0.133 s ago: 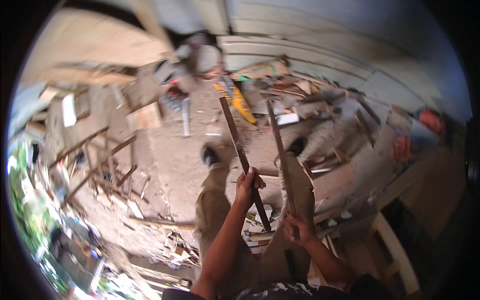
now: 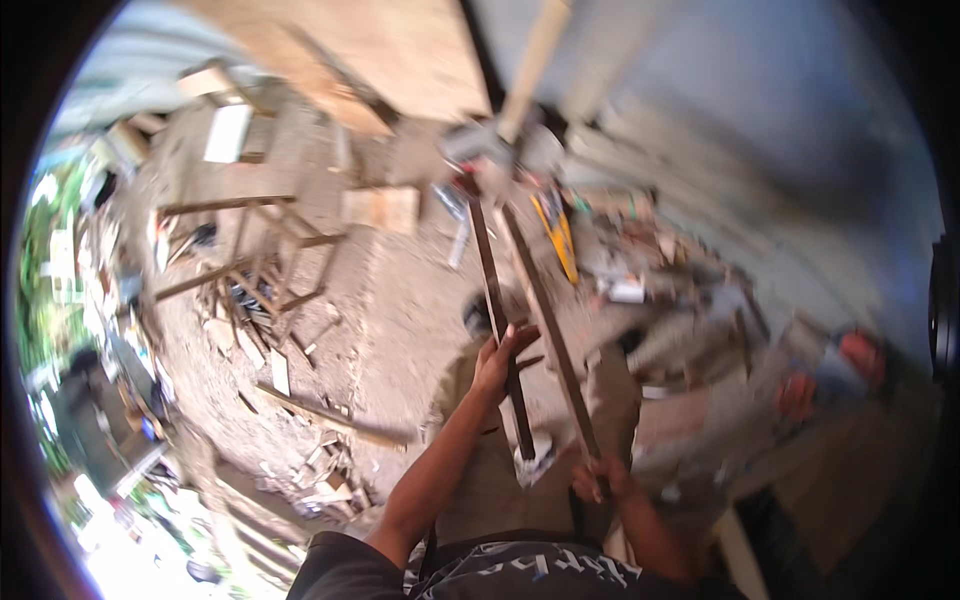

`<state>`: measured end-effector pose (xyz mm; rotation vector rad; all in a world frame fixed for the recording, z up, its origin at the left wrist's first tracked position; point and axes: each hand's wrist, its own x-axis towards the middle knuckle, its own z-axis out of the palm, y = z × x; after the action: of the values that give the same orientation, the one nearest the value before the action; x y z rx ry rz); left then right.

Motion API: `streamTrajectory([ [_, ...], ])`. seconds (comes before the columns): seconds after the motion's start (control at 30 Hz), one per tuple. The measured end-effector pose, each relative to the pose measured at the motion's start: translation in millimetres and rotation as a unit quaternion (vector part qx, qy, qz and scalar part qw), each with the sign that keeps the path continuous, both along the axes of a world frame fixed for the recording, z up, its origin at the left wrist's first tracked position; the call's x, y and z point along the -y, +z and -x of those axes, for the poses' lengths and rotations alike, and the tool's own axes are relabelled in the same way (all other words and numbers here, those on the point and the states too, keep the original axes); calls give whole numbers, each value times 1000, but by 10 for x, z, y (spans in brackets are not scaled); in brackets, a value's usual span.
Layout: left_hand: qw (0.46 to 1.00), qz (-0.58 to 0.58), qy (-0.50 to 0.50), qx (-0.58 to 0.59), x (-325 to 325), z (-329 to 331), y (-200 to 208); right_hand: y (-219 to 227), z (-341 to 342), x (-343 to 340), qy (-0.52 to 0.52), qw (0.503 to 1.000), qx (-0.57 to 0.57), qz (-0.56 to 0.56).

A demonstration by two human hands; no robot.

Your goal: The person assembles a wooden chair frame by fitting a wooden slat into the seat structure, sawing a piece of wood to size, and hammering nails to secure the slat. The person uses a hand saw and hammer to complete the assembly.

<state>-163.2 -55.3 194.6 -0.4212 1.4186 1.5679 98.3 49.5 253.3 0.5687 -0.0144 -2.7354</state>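
My left hand (image 2: 496, 364) is around the middle of a dark wooden strip (image 2: 487, 265), with some fingers stretched past it. The strip stands tilted, its lower end over my lap. A second, lighter brown wooden strip (image 2: 552, 335) slants up from my right hand (image 2: 602, 479), closed around its lower end. Toward their far ends the two strips come close together, apart from each other lower down. Both are held above my knees, and motion blurs the picture somewhat.
On the dirt floor to the left is a wooden frame (image 2: 245, 265) like an overturned stool. Wood offcuts (image 2: 330, 490) lie scattered beside me. Ahead lie a yellow handsaw-like tool (image 2: 555, 237) and a wooden board (image 2: 382, 209). Red objects (image 2: 860, 355) sit at the right by the wall.
The view has swung rightward, so the floor items appear shifted. The far end of the right-hand strip has moved leftward, closer to the left-hand strip. Both hands keep their strips.
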Motion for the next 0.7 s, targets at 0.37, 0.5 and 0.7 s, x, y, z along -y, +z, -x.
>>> streamTrajectory([
  [0.37,920,-283,253,-99,1693,1379,2392,1976,2186,849,344,849,-120,-383],
  [0.5,886,-244,360,-164,2298,1511,2792,2067,2684,1249,360,703,-275,-549],
  [0.7,807,-210,510,-210,2818,1583,3001,2474,3353,1730,416,792,-270,-357],
])
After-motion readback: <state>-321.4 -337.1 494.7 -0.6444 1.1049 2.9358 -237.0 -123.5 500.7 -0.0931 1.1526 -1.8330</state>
